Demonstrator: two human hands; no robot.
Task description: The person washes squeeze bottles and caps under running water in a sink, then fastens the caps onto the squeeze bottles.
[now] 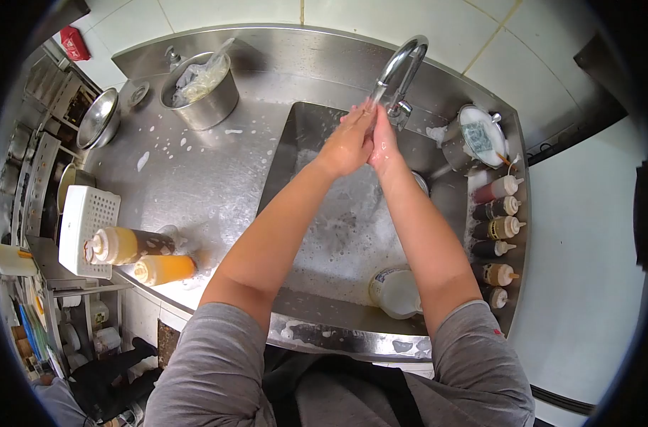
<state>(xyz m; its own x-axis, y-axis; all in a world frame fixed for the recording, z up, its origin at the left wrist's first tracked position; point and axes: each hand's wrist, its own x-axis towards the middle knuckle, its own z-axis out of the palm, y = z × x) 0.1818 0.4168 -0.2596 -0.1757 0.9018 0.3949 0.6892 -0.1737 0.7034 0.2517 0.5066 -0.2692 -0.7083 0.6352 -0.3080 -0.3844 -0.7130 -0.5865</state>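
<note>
Under the spout of the curved chrome faucet [408, 60], my left hand [349, 142] and my right hand [385, 139] are pressed against each other, wet, with water running over them. The fingers look stretched out, and no object shows between the palms. Below them lies the steel sink [338, 235], with foamy water in it. A whitish round container [395, 292] rests in the sink near its front edge, beside my right forearm.
Squeeze bottles [498, 188] line the sink's right edge, below a pot [455, 146] with suds and a green scouring pad. On the left counter are a steel pot [210, 107] with plastic bags, a white basket [71, 228] and an orange bottle [171, 270]. Part of another person [110, 377] shows lower left.
</note>
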